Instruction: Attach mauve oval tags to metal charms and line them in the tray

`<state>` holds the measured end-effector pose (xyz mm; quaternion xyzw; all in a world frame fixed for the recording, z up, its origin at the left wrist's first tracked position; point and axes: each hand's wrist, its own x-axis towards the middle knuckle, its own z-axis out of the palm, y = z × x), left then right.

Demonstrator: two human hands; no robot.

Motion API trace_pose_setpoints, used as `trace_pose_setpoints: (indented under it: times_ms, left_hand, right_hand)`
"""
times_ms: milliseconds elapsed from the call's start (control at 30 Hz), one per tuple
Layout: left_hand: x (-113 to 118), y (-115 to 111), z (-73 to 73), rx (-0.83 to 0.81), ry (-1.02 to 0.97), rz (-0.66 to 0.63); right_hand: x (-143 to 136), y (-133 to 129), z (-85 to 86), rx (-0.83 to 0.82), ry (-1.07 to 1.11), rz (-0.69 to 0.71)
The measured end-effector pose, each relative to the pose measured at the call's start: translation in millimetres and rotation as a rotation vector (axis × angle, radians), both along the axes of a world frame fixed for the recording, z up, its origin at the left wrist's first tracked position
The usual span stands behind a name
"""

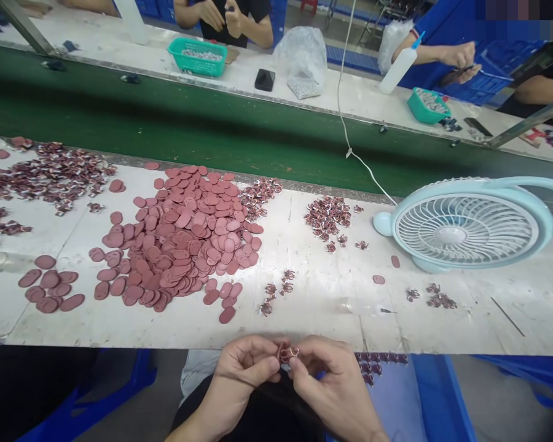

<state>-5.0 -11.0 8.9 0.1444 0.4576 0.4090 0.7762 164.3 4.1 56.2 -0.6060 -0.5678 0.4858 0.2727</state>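
My left hand and my right hand meet just off the table's front edge, thumbs and fingertips pinched. A reddish oval disc sits edge-on in the left fingertips. The right fingertips grip a small dark-red piece with shiny edges, which touches the disc or lies very close to it; exact contact is hidden. Beyond the hands lies a large heap of matching oval discs. Several small dark-red shiny-edged pieces are scattered nearer, with a pile of them farther back.
A light-blue fan lies on the right, its white cord crossing the green belt. More small pieces cover the far left. A blue tray with rows of pieces stands below right. Co-workers' hands work across the belt.
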Motion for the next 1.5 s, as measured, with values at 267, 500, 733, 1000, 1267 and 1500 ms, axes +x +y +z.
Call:
trace_pose_setpoints:
  times_ms: [267,500,733,1000,1267,1500]
  left_hand:
    - [4,1,1.9,0.055,0.06,0.018]
    - [7,0,4.5,0.109,0.073,0.032]
    - [14,-1,-0.8,0.151,0.117,0.056]
    - [-32,12,-4.8,0.539,0.766,-0.069]
    - [-69,17,-26.2,1.113,1.405,-0.356]
    - [-22,28,-23.7,1.453,1.261,-1.008]
  right_hand:
    - [-3,-5,-12.2,-0.024,0.227,-0.079]
    - [-4,-10,-17.4,0.003,0.254,-0.121]
    - [-7,-10,-22.0,-0.029,0.322,-0.171]
    - [44,-40,-52.2,-0.037,0.52,-0.587]
    - [123,-85,-75.9,0.028,0.342,-0.858]
    - [68,-55,-74.8,-0.025,0.268,-0.545]
